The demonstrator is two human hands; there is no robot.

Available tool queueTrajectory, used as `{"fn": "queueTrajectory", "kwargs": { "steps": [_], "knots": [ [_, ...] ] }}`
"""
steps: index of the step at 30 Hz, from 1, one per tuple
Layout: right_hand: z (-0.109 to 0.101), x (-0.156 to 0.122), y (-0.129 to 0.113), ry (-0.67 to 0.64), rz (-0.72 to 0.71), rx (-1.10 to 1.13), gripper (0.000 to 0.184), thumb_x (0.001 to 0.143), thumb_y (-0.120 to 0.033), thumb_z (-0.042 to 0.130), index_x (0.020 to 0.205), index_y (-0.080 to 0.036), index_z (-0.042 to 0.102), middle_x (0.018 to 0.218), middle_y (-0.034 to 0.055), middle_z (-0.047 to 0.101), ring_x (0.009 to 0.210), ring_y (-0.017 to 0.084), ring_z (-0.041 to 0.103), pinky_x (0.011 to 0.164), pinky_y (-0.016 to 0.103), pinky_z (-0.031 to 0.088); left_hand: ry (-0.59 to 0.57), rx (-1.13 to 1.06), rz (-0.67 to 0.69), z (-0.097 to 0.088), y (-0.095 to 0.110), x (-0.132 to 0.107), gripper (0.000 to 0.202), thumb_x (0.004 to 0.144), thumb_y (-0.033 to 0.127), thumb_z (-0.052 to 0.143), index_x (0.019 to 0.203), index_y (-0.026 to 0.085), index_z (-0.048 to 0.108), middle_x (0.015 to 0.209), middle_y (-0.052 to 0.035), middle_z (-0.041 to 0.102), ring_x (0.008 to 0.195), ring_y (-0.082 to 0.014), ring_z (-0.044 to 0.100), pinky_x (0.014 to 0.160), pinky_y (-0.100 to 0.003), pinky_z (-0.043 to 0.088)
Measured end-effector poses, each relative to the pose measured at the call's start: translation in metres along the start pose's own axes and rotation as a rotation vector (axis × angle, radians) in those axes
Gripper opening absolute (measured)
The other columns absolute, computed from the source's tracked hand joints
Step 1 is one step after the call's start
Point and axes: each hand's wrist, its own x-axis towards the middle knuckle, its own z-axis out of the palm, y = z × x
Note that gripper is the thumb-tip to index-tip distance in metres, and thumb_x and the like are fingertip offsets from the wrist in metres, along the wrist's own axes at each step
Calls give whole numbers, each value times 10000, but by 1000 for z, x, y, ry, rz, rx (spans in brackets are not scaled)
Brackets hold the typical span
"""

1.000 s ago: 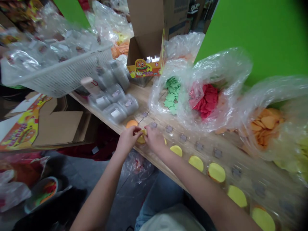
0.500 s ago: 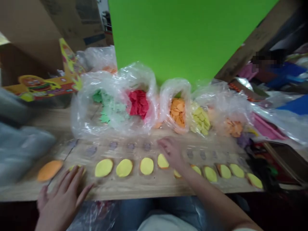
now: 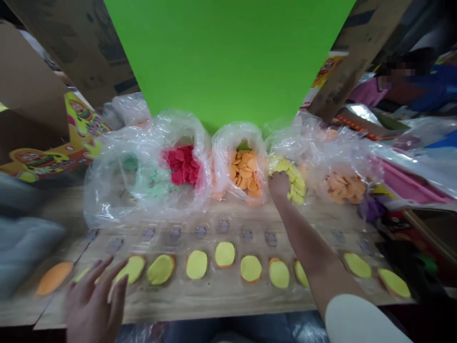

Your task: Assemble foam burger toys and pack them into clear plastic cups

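My left hand (image 3: 95, 301) is open at the front left, fingers spread. Its fingers cover part of a yellow disc (image 3: 133, 269) in the row. My right hand (image 3: 279, 185) reaches to the open bag of light yellow discs (image 3: 296, 183), its fingers curled against the left side of the pile. The fingertips are hidden, and what they hold cannot be made out. Yellow discs, such as this one (image 3: 196, 265), lie in a row along the table (image 3: 171, 305), some with orange edges beneath. My right forearm covers part of the row.
Behind the row stand clear bags of green pieces (image 3: 153, 183), red pieces (image 3: 183, 165), orange discs (image 3: 244, 170) and pale orange pieces (image 3: 344, 186). A green panel (image 3: 228, 62) rises behind them. An orange oval (image 3: 54, 278) lies at left; a pink tray (image 3: 410, 183) at right.
My right hand has moved from above the middle of the row to the light yellow discs' bag. My left hand has lifted slightly off the disc. The view has shifted too.
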Motion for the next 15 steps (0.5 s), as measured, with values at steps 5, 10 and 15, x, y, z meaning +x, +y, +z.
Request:
{"fn": "queueTrajectory", "kwargs": {
  "steps": [5,10,15],
  "knots": [
    [-33,-5,18,76,57,185,260,808,-296,417,955,-113,529,864,86,575,795,177,551,700,312,450,29,-234,47,12,78,28,233,808,248,466,1011,271,578,1162,-70,541,1159,-257,454,1000,-472,320],
    [-80,-83,-12,-257,-76,678,238,769,-382,532,911,-193,504,643,-45,510,493,87,480,473,209,415,-357,-929,-259,28,149,49,229,812,309,496,999,245,610,1059,-43,630,1036,-211,552,932,-386,412],
    [-80,-182,-61,-899,-280,624,280,757,-431,542,962,-241,563,925,68,631,813,198,609,650,299,514,-536,-1541,-583,42,190,51,370,726,368,606,1039,174,568,1000,-81,641,891,-207,613,766,-345,498]
  ]
}}
